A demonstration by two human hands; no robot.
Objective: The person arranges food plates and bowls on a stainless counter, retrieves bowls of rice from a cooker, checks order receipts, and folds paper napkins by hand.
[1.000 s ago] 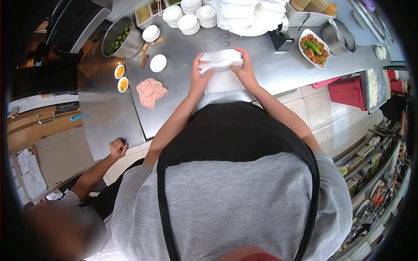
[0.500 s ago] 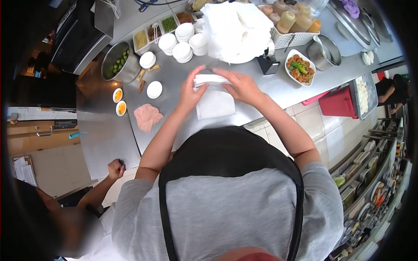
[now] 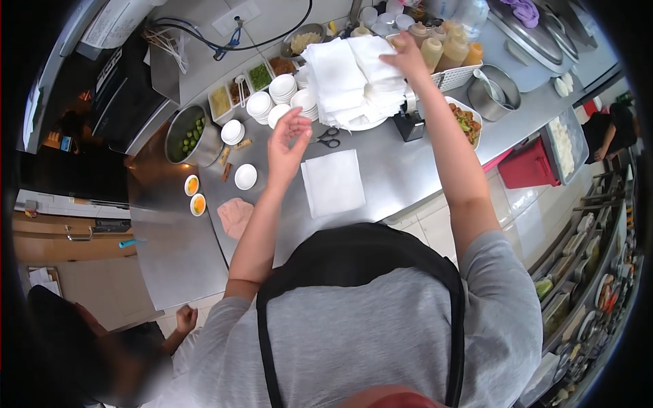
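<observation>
My right hand (image 3: pixel 410 62) is at the right edge of a pile of white folded napkin-like sheets (image 3: pixel 337 81). Its thumb touches the top of the pile and its fingers are apart. My left hand (image 3: pixel 287 143) hovers over the counter with loosely bent, spread fingers, holding nothing. Flat on the steel in front of me lies a white square sheet (image 3: pixel 333 183). Black-handled scissors (image 3: pixel 329 139) rest between it and the pile, partly hidden. Stacks of small white bowls (image 3: pixel 259 105) stand just beyond my left hand.
On the left are a pot of green produce (image 3: pixel 192 136), two orange-filled cups (image 3: pixel 197 204) and a pink cloth (image 3: pixel 236 217). Sauce bottles (image 3: pixel 454 54), a steel pot (image 3: pixel 507 98) and a dish of food (image 3: pixel 469 126) stand right. Another person's hand (image 3: pixel 186 318) is lower left.
My hands have parted. The right moved up and right to the pile; the left moved slightly left. The folded white piece is no longer between them, and the scissors have come into view.
</observation>
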